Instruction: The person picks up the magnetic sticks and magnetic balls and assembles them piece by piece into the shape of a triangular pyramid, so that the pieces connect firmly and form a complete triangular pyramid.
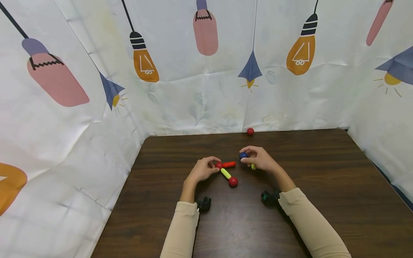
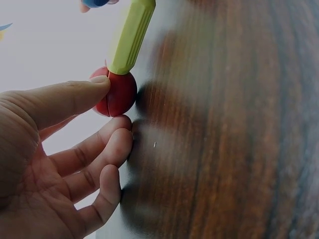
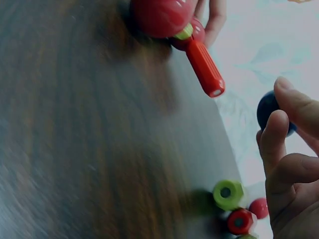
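Your left hand (image 1: 202, 169) rests on the dark wooden table (image 1: 322, 186), thumb and fingers pinching the small red plastic ball (image 1: 218, 165) that joins a red plastic rod (image 1: 229, 164) and a yellow-green plastic rod (image 1: 225, 173). Right of that ball, your right hand (image 1: 259, 159) hovers, fingertips pinching a small blue plastic ball (image 1: 243, 155).

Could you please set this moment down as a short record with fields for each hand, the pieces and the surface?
left hand: pinches a red ball joined to a red stick and a yellow-green stick
right hand: pinches a blue ball above the table
assembly end: second red ball on the yellow-green stick
loose piece: red ball at the far edge
surface: dark wooden table
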The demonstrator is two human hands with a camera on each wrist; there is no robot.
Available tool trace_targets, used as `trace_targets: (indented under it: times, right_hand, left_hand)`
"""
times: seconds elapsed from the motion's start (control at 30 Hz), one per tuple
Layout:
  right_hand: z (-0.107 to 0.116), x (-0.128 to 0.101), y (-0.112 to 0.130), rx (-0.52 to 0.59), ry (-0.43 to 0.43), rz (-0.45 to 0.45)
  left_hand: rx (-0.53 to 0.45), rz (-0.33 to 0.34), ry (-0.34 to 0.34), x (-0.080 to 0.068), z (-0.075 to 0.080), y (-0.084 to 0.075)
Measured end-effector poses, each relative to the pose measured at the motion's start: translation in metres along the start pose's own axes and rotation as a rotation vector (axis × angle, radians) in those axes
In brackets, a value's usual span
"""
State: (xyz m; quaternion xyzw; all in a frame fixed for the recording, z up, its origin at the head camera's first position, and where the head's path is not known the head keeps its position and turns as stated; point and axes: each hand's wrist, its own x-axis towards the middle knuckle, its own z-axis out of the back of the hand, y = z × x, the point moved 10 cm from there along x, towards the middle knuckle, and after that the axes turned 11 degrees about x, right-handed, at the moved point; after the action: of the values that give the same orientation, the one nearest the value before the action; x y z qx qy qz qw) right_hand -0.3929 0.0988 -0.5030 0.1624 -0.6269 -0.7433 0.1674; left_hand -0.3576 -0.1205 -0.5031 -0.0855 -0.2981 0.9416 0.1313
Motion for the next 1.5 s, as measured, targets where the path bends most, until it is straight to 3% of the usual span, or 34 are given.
trace_targets:
  times: [0.3, 0.8, 1.5]
  right_hand:
    - [-0.015, -0.004, -0.004, -0.023, -0.017, -0.035]
    - [-0.027, -0.005, -0.002, -0.067, -0.004, -0.013]
    - [-0.02, -0.01, -0.008, -0.07, -0.023, -0.074]
  left_hand:
    - [-0.002, 0.003, -0.004, -0.002, 0.0, 0.001]
    - [-0.016, 0.013, -0.006, -0.002, 0.001, 0.003]
    - [-0.008, 0.004, 0.004, 0.002, 0.001, 0.003]
